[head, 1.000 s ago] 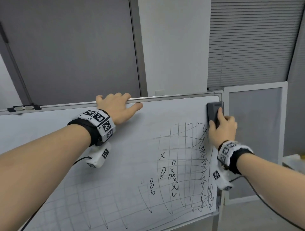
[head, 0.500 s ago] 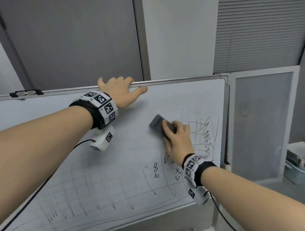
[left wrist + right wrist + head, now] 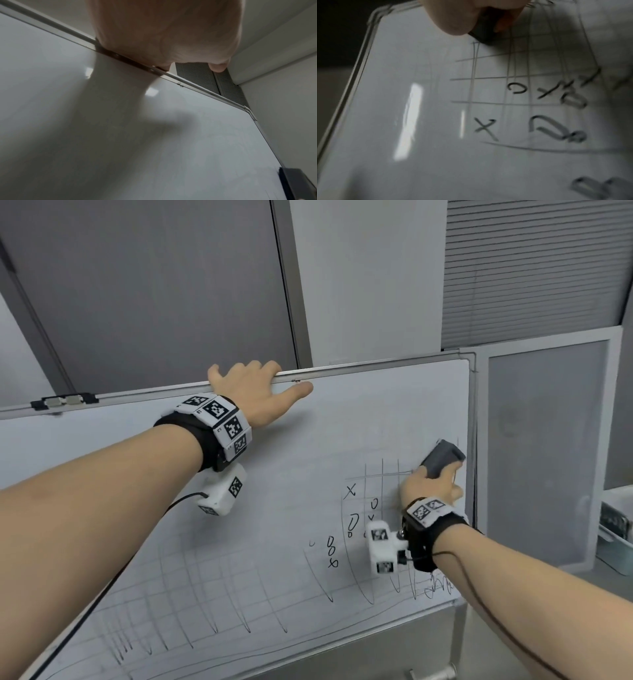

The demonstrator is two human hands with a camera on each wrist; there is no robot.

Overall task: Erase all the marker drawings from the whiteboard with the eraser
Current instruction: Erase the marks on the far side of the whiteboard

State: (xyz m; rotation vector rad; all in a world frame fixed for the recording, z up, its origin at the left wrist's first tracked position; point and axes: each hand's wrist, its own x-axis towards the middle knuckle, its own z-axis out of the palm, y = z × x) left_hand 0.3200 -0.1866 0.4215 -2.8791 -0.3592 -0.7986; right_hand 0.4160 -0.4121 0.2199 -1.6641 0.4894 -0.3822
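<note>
A tilted whiteboard (image 3: 308, 460) fills the head view, its upper part wiped. Black marker drawings (image 3: 352, 525) — grid lines, crosses and circles — cover its right and lower parts, and show up close as marker drawings (image 3: 518, 102) in the right wrist view. My right hand (image 3: 435, 484) grips a dark grey eraser (image 3: 443, 457) pressed flat on the board near its right edge. The eraser (image 3: 485, 29) sits at the grid's top corner, and the eraser (image 3: 298, 182) peeks in at lower right. My left hand (image 3: 253, 392) hooks its fingers over the board's top frame (image 3: 197, 88), thumb out on the surface.
Grey wall panels and a slatted blind (image 3: 534, 268) stand behind the board. A framed grey partition (image 3: 544, 446) stands just right of the board's edge. A pale bin (image 3: 616, 529) sits at the far right. Cables trail from both wrist cameras.
My right hand swept the eraser from the board's upper right corner down-left to the middle, then back right to the right edge. The upper grid lines and right scribble are gone. My left hand stayed.
</note>
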